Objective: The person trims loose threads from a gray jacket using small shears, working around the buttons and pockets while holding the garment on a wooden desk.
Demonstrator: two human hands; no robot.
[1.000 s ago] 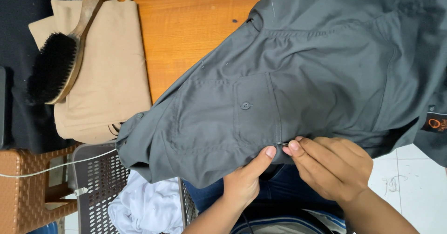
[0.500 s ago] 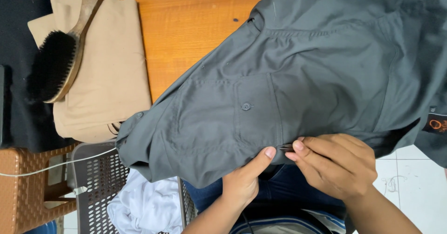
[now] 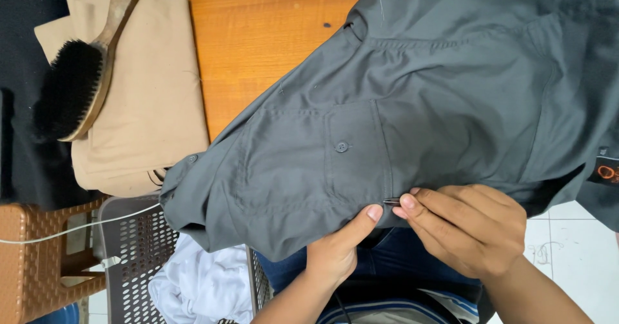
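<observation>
The left hand (image 3: 335,253) is coming up from below the shirt (image 3: 412,137), its thumb pressing on the grey cloth at the near edge while its fingers are hiding underneath, so it is pinching the hem. The right hand (image 3: 467,230) is lying just beside it, fingertips bunched together on a small dark metal tool (image 3: 391,201), too small to tell what kind, whose tip is touching the same hem close to the left thumb. The two hands are nearly meeting there.

The shirt is lying spread over the near right part of the table (image 3: 271,34), its lower edge hanging off toward the person's lap. A pocket with a button (image 3: 341,147) is showing just above the hands.

Below the table's edge on the left, a grey perforated basket (image 3: 129,253) is holding white cloth (image 3: 200,285), and a brown woven stool (image 3: 39,259) is standing beside it.

Farther off, at the table's left, a folded beige garment (image 3: 155,105) is lying well apart from the hands, with a wooden brush (image 3: 84,79) with dark bristles resting on it. Black cloth (image 3: 19,53) is lying at the far left edge.
</observation>
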